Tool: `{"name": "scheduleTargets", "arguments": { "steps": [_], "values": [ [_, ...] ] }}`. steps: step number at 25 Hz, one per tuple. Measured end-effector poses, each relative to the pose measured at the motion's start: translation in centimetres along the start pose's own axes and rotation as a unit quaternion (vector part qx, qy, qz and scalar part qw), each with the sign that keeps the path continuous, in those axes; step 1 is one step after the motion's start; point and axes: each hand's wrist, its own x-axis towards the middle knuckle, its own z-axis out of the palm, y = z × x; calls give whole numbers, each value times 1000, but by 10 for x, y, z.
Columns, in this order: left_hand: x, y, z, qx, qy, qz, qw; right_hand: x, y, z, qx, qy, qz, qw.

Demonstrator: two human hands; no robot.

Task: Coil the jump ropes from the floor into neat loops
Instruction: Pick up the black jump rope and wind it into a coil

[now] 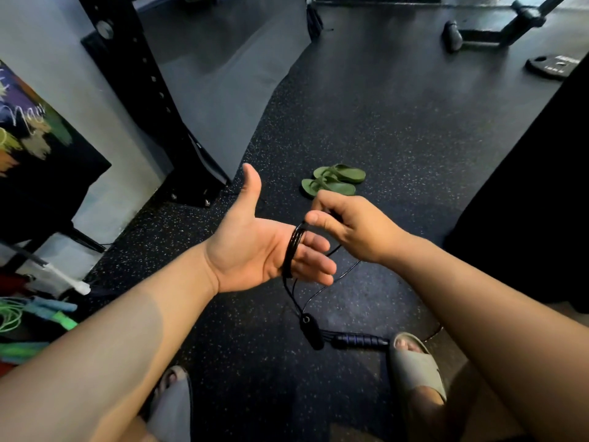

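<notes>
A thin black jump rope is wound in several turns around the fingers of my left hand, which is held palm up with the thumb raised and the fingers straight. My right hand pinches the rope just past the left fingertips, thumb and forefinger closed on the cord. A loose strand runs down under both hands. One black handle dangles below the left hand. The other handle lies on the floor by my right foot.
Green flip-flops lie on the speckled rubber floor ahead. A black rack upright stands at left. Green ropes and coloured gear are piled at lower left. A weight plate and a machine base are at far right.
</notes>
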Motion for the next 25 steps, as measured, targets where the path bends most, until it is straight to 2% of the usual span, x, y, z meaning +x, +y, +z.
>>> {"name": "scheduleTargets", "arguments": {
  "steps": [6, 11, 14, 18, 21, 23, 25],
  "values": [
    [0, 6, -2, -110, 28, 93, 989, -6, 25, 14, 41, 17, 105, 993],
    [-2, 10, -7, -173, 39, 195, 965, -11, 29, 37, 57, -44, 143, 987],
    [-1, 12, -8, -187, 82, 246, 948, -12, 15, 48, 69, -110, 141, 982],
    [0, 15, -17, -193, 187, 296, 916, -15, -1, 52, -53, -187, 87, 977],
    [-2, 17, -26, -150, 283, 287, 903, -21, -10, 50, -103, -227, 70, 966],
    [0, 15, -30, -90, 334, 235, 908, -21, -17, 46, -113, -218, 45, 968],
    [4, 9, -29, -21, 346, 161, 924, -20, -26, 37, -124, -190, 2, 974]
  ]
}}
